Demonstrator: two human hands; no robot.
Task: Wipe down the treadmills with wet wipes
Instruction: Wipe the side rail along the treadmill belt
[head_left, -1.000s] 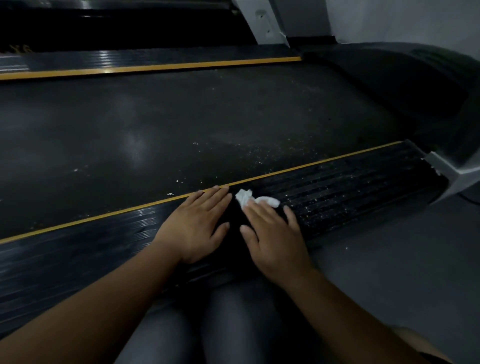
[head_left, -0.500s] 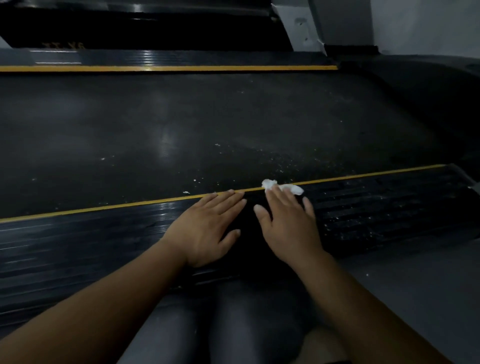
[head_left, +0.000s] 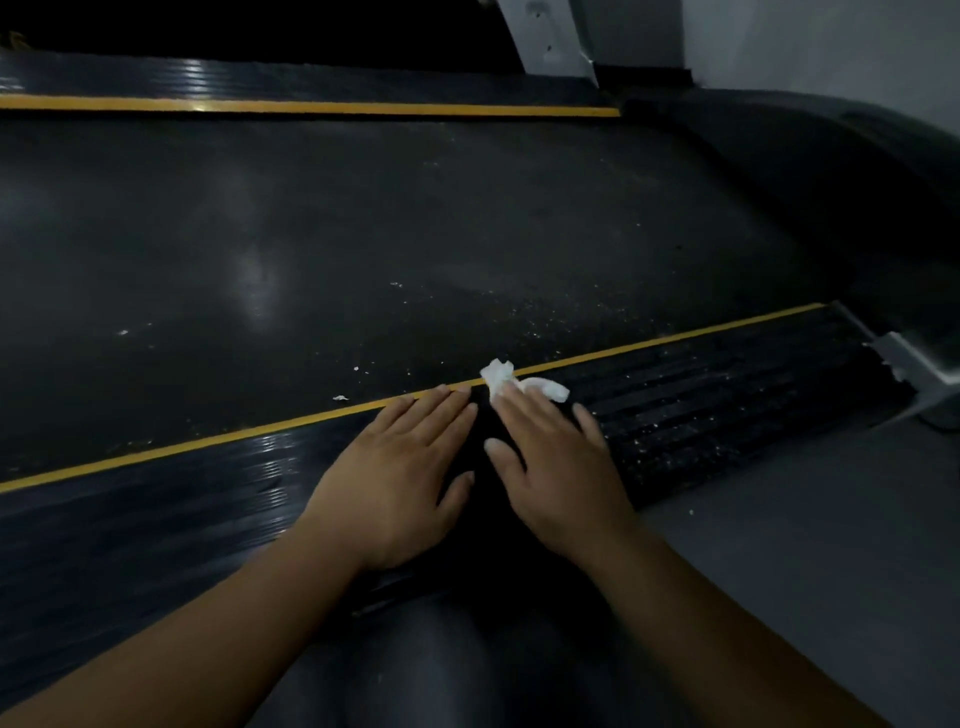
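A treadmill lies across the view, with a dark belt (head_left: 363, 249) and a ribbed black side rail (head_left: 727, 395) edged by a yellow stripe (head_left: 649, 345). My left hand (head_left: 400, 467) rests flat on the near rail, fingers straight. Beside it, my right hand (head_left: 556, 462) presses a crumpled white wet wipe (head_left: 501, 376) onto the rail at the yellow stripe with straight fingers. Most of the wipe is hidden under those fingers. The rail right of the wipe is speckled with white crumbs; the part to the left looks glossy.
The far side rail (head_left: 311, 83) has its own yellow stripe. A grey upright post (head_left: 550, 36) rises at the back right, and the dark motor hood (head_left: 831, 171) curves at the right. A grey bracket (head_left: 914, 364) ends the near rail. Grey floor (head_left: 805, 545) lies to the right.
My right hand has kept pressing the wipe at the yellow stripe and shifted it slightly along the rail. My left hand has stayed flat on the rail. The camera view swung.
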